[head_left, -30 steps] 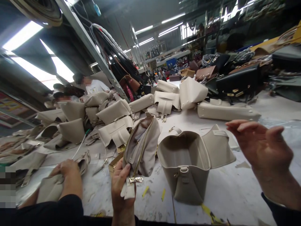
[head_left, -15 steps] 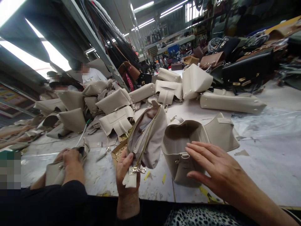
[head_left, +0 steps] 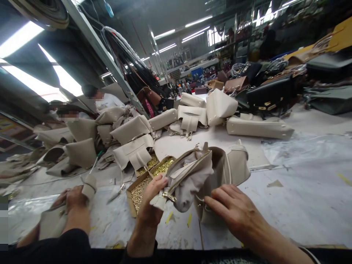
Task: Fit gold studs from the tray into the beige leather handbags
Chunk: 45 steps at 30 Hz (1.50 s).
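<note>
My left hand [head_left: 150,201] is closed on one end of a zippered lining pouch [head_left: 189,183], greyish cloth with a gold zip and a metal clasp at the end tab. The pouch is tilted and hangs at the mouth of an open beige handbag [head_left: 218,168], partly covering it. On the near side of that bag, my right hand [head_left: 236,209] is closed on the rim, fingers bent over it and the thumb hidden. The bag stands on the white table, its lower part behind my right hand.
Boxes of small gold metal pieces [head_left: 139,192] lie beside my left hand. To the left, a co-worker's hands [head_left: 74,201] hold another beige bag [head_left: 53,220]. Beige bag parts [head_left: 132,128] are piled behind; black and brown bags [head_left: 266,93] lie at the back right.
My left hand has brought the pouch right and lower, over the handbag's mouth. My right hand, flat beside the bag before, now has its fingers bent on the rim.
</note>
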Available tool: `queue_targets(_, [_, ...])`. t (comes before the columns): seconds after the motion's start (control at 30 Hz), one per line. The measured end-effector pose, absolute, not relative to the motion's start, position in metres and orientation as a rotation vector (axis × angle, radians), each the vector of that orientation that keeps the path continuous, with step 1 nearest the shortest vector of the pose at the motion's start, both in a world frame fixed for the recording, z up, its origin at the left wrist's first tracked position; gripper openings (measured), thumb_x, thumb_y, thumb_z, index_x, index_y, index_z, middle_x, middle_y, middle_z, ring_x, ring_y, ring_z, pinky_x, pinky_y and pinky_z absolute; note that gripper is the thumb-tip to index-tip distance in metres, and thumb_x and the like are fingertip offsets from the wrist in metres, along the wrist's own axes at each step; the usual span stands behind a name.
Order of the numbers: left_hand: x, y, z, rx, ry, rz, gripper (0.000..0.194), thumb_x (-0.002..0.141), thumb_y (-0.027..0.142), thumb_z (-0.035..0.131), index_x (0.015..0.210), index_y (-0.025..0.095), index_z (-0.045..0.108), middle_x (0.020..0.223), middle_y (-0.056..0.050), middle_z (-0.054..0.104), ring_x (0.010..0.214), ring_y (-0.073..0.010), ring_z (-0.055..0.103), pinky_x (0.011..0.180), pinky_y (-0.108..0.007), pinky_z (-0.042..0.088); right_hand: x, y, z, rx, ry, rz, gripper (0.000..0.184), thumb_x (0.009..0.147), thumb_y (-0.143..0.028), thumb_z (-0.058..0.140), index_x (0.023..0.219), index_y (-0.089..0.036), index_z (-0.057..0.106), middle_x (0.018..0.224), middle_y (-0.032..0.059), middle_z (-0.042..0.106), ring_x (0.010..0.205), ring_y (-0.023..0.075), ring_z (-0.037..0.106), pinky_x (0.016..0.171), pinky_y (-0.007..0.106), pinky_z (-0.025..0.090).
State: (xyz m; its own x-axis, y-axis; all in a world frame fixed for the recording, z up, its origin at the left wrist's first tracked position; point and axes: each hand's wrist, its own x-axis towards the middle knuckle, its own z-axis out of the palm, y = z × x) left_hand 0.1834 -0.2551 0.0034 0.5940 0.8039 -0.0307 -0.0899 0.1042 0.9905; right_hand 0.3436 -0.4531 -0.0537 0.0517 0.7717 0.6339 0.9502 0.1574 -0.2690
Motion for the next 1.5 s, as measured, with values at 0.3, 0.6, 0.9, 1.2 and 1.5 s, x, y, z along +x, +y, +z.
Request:
queue_targets(0.3, [0.221, -0.288, -0.015, 1.203, 0.689, 0.585, 0.037, 0.075, 0.038, 0.079, 0.097, 0.016, 0.059, 0.084, -0.001, 0.065, 0.071, -0.0129, 0.059, 0.069, -0.024, 0.050, 0.338, -0.454, -0.058, -1.521, -1.802, -0.257, 0.030, 0.111, -0.021, 0.035, 0.108, -0.014, 0.064, 0.091, 0.0058, 0.060, 0.082, 0.0212, 0.048, 0.077, 0.036, 0.038])
queue_targets(0.6, [0.242, -0.297, -0.015, 2.217, 0.828, 0.462, 0.021, 0.089, 0.038, 0.062, 0.083, 0.018, 0.058, 0.078, 0.000, 0.060, 0.074, -0.0167, 0.052, 0.070, -0.030, 0.037, 0.347, -0.460, -0.060, -1.450, -1.797, -0.259, 0.026, 0.110, -0.018, 0.041, 0.103, -0.014, 0.065, 0.096, 0.0068, 0.063, 0.088, 0.0213, 0.050, 0.080, 0.036, 0.040])
queue_targets(0.9, [0.249, -0.291, -0.023, 2.928, 0.779, 0.443, 0.035, 0.097, 0.016, 0.047, 0.063, 0.019, 0.053, 0.076, -0.006, 0.062, 0.081, -0.0221, 0.056, 0.078, -0.036, 0.041, 0.349, -0.461, -0.064, -1.445, -1.751, -0.287, 0.027, 0.110, -0.018, 0.040, 0.116, -0.012, 0.066, 0.100, 0.0077, 0.065, 0.091, 0.0216, 0.052, 0.084, 0.036, 0.042])
queue_targets(1.2, [0.245, -0.288, -0.041, 2.763, 0.659, 0.652, 0.042, 0.102, 0.022, 0.042, 0.066, 0.019, 0.063, 0.079, -0.009, 0.069, 0.084, -0.0254, 0.064, 0.084, -0.040, 0.045, 0.349, -0.455, -0.071, -1.468, -1.726, -0.283, 0.028, 0.110, -0.019, 0.041, 0.121, -0.014, 0.066, 0.095, 0.0074, 0.066, 0.085, 0.0216, 0.054, 0.078, 0.036, 0.045])
queue_targets(1.5, [0.239, -0.263, 0.001, 2.680, 0.562, 0.450, 0.017, 0.085, 0.037, 0.074, 0.077, 0.022, 0.074, 0.083, -0.010, 0.072, 0.083, -0.0279, 0.065, 0.080, -0.037, 0.045, 0.353, -0.456, -0.079, -1.475, -1.724, -0.293, 0.030, 0.105, -0.009, 0.046, 0.128, -0.014, 0.064, 0.104, 0.0101, 0.069, 0.087, 0.0208, 0.061, 0.076, 0.034, 0.050])
